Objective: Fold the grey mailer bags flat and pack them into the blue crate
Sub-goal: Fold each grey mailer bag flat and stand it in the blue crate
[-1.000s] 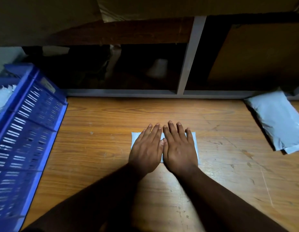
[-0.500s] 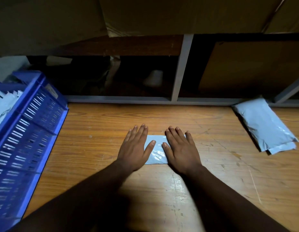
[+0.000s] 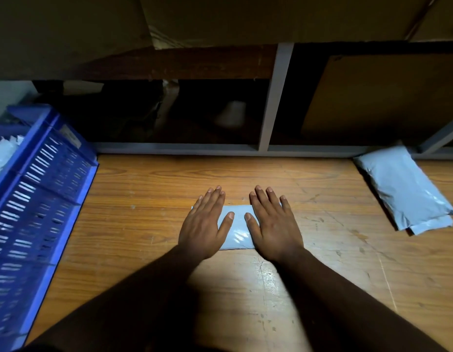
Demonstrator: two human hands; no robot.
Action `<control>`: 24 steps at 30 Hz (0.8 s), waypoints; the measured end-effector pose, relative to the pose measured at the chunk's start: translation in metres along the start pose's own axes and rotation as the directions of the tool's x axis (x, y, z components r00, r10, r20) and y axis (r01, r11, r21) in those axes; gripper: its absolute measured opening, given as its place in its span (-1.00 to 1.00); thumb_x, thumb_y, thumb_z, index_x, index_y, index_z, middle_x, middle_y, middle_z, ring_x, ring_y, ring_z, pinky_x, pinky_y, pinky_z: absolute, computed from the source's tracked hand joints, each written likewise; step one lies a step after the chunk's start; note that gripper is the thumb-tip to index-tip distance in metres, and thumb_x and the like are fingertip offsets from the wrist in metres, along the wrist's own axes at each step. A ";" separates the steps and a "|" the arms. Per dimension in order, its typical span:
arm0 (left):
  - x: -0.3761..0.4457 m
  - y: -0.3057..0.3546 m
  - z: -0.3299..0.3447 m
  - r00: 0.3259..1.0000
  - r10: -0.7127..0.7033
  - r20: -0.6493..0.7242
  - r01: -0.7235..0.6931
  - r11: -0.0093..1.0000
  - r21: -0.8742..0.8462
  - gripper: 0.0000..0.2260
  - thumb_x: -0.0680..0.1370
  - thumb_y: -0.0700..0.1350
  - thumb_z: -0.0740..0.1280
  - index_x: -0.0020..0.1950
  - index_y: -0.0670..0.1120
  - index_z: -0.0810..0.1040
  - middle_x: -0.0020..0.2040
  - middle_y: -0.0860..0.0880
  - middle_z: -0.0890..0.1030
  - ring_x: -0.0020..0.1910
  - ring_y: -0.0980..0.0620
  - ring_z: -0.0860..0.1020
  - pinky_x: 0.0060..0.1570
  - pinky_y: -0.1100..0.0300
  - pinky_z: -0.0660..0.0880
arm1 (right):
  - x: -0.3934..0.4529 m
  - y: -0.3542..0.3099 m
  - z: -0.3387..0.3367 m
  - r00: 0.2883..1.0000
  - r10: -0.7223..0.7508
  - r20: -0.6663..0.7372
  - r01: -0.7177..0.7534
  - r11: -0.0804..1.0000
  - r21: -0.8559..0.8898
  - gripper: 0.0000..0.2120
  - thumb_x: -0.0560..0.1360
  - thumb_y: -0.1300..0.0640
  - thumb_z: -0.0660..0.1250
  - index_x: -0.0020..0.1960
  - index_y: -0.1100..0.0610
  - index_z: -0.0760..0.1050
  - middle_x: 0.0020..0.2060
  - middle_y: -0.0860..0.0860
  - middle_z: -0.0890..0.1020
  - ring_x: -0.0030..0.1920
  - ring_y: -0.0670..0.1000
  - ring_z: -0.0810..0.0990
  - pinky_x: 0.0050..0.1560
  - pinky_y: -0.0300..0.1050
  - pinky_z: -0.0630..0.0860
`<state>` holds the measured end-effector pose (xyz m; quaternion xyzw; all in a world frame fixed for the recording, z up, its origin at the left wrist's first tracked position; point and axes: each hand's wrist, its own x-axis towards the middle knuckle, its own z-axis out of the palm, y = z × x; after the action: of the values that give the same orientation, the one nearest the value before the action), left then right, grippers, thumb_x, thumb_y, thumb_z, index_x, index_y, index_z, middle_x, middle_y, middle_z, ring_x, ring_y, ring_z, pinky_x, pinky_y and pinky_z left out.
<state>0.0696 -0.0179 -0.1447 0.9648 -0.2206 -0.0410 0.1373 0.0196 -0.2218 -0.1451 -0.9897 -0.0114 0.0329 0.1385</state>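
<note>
- The left hand (image 3: 203, 226) lies flat, fingers straight and together, palm pressing down on the left end of the folded mailer bag (image 3: 236, 228); it grips nothing.
- The right hand (image 3: 274, 224) mirrors it on the bag's right end, fingers straight and slightly fanned, also pressing rather than holding.
- The bag lies directly under and between both palms, its long axis running 9 to 3 o'clock across the wooden tabletop (image 3: 321, 288). Only the middle strip shows between the two thumbs.
- The blue crate (image 3: 40, 199) stands well apart at about 9 o'clock from the hands, so the left hand is the nearer one for carrying the bag over. Pale bags already show inside it at its far left.
- A stack of unfolded mailer bags (image 3: 403, 191) lies at about 2 o'clock from the right hand, against the grey shelf frame (image 3: 274, 97); the right hand is nearer to it.
- Against the frame a second ago, the hands have slid apart: then they sat side by side over the bag's middle, now each covers an end, as if smoothing outward.
- The bag itself has kept its place and direction.
</note>
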 end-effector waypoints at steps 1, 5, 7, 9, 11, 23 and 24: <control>-0.003 -0.003 -0.002 1.000 -0.005 0.003 0.005 1.000 -0.015 -0.36 0.67 0.27 -0.13 0.68 -0.03 0.10 0.67 0.04 0.05 0.65 0.09 -0.01 0.62 0.05 0.01 | -0.003 0.003 -0.002 1.000 0.000 0.011 0.000 1.000 0.015 -0.37 0.70 -0.23 -0.17 0.69 0.03 -0.03 0.68 -0.04 -0.03 0.67 0.00 -0.15 0.64 0.09 -0.17; -0.018 -0.026 -0.007 1.000 -0.015 0.015 0.015 1.000 -0.023 -0.32 0.66 0.31 -0.16 0.68 -0.05 0.06 0.68 0.03 0.03 0.65 0.09 -0.06 0.62 0.02 -0.04 | -0.018 0.013 -0.005 1.000 0.021 0.017 -0.021 0.999 0.030 -0.33 0.69 -0.28 -0.19 0.70 0.03 -0.10 0.68 -0.06 -0.11 0.66 -0.02 -0.22 0.64 0.05 -0.20; -0.020 -0.029 -0.011 0.999 -0.019 0.040 0.021 0.999 -0.043 -0.24 0.62 0.38 -0.26 0.69 -0.05 0.03 0.68 0.03 0.01 0.65 0.10 -0.08 0.62 0.05 -0.10 | -0.018 0.010 -0.009 0.998 0.045 0.041 -0.047 0.998 0.046 -0.31 0.68 -0.30 -0.20 0.70 0.04 -0.09 0.67 -0.05 -0.12 0.66 -0.01 -0.21 0.64 0.05 -0.23; -0.018 -0.023 -0.018 0.998 -0.045 0.039 0.047 0.996 -0.073 -0.15 0.57 0.42 -0.33 0.68 -0.07 0.05 0.68 0.00 0.05 0.65 0.08 -0.05 0.62 0.08 -0.14 | -0.013 0.004 -0.019 0.995 0.068 0.079 -0.074 0.994 0.084 -0.29 0.67 -0.32 -0.19 0.69 0.05 -0.02 0.67 -0.05 -0.07 0.67 0.00 -0.15 0.64 0.06 -0.21; -0.018 -0.010 -0.024 0.999 -0.028 -0.041 0.028 1.000 0.009 -0.21 0.62 0.37 -0.27 0.67 -0.11 0.09 0.67 -0.05 0.09 0.66 0.03 0.01 0.63 0.00 -0.08 | -0.010 0.003 -0.029 0.998 0.055 0.019 -0.056 0.995 0.086 -0.35 0.69 -0.24 -0.12 0.65 0.08 0.16 0.66 0.01 0.14 0.66 0.05 0.05 0.64 0.05 -0.09; -0.012 0.014 0.004 0.995 0.099 -0.014 -0.097 0.989 0.116 -0.41 0.71 0.15 -0.12 0.65 -0.13 0.18 0.64 -0.09 0.22 0.64 -0.04 0.11 0.62 -0.02 0.03 | -0.012 -0.008 -0.001 0.995 -0.022 -0.093 0.023 1.000 0.007 -0.45 0.71 -0.10 -0.07 0.64 0.06 0.21 0.63 0.04 0.23 0.64 0.11 0.11 0.62 0.07 -0.03; -0.012 0.013 0.003 0.995 0.095 -0.010 -0.094 0.989 0.117 -0.41 0.71 0.16 -0.12 0.65 -0.12 0.17 0.64 -0.08 0.22 0.64 -0.03 0.11 0.62 0.00 0.01 | -0.013 -0.010 -0.001 0.996 -0.023 -0.084 0.024 1.000 0.011 -0.44 0.71 -0.10 -0.08 0.64 0.06 0.21 0.63 0.04 0.23 0.64 0.12 0.11 0.61 0.06 -0.04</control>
<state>0.0533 -0.0249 -0.1441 0.9599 -0.2670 -0.0139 0.0843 0.0070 -0.2128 -0.1407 -0.9892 -0.0171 -0.0102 0.1452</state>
